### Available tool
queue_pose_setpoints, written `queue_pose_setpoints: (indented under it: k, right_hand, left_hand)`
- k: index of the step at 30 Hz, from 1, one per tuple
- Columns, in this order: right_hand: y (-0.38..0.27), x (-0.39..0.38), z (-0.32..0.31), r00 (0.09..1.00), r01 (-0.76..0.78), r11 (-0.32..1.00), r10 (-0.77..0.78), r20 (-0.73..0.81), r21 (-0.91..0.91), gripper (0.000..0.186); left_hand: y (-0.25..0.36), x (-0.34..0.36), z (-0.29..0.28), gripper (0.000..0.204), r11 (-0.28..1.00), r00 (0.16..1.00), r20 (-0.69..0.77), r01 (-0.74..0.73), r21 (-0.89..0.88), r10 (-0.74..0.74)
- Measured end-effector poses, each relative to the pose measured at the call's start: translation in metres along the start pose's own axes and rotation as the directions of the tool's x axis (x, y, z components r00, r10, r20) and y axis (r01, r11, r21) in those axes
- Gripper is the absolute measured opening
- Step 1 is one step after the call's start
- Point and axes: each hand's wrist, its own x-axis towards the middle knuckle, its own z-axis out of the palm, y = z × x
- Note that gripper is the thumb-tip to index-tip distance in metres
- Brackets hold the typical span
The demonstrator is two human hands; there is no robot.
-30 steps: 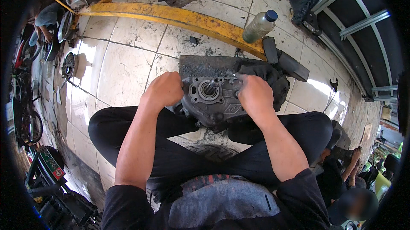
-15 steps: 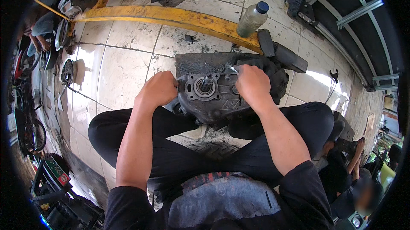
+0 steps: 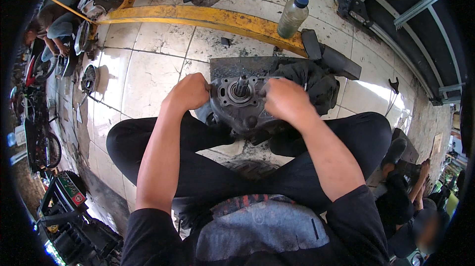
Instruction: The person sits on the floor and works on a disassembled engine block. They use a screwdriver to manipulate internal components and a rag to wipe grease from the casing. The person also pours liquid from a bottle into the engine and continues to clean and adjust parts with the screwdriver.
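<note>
The metal casing looks matt, the floor tiles glossy.

Head view, single entry: left unit of fisheye pair, worn on person's head; upright, unmirrored
Facing: steeply down and forward, past shirt front at lower edge, over black trousers
Range: close; left hand, right hand and dark metal casing just above mid-frame; tiled floor and yellow beam farther out, toward top
Field: very wide, round, blacked out at corners; straight edges, beam included, bend toward rim
</note>
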Motion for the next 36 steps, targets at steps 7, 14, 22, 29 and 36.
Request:
queue_pose_setpoints:
  k: [7, 14, 22, 29, 36]
  right_hand:
    - [0.006, 0.004, 0.007, 1.000, -0.002, 1.000, 0.003, -0.029, 0.004, 0.030]
    - [0.089, -0.006, -0.037, 0.910, -0.363, 0.925, 0.377, -0.171, 0.108, 0.036]
    - [0.135, -0.007, 0.028, 0.768, -0.526, 0.827, 0.562, -0.308, 0.199, 0.040]
    - [0.095, -0.085, -0.044, 0.662, -0.130, 0.915, 0.366, -0.654, 0.381, 0.029]
    - [0.026, -0.118, -0.050, 0.500, 0.622, 0.767, -0.234, -0.834, 0.157, 0.022]
  left_hand:
    - [-0.001, 0.001, 0.006, 0.036, 1.000, 0.999, -0.051, -0.012, -0.005, 0.011]
    - [-0.015, 0.003, 0.014, 0.027, 0.996, 0.993, -0.082, -0.084, -0.041, 0.080]
    - [-0.014, -0.001, 0.019, 0.029, 0.998, 0.992, -0.118, -0.048, 0.031, 0.052]
    - [-0.034, -0.008, 0.026, 0.045, 0.992, 0.946, -0.302, -0.127, -0.006, 0.120]
    - [0.067, -0.087, 0.004, 0.101, 0.734, 0.639, -0.688, -0.640, -0.227, 0.344]
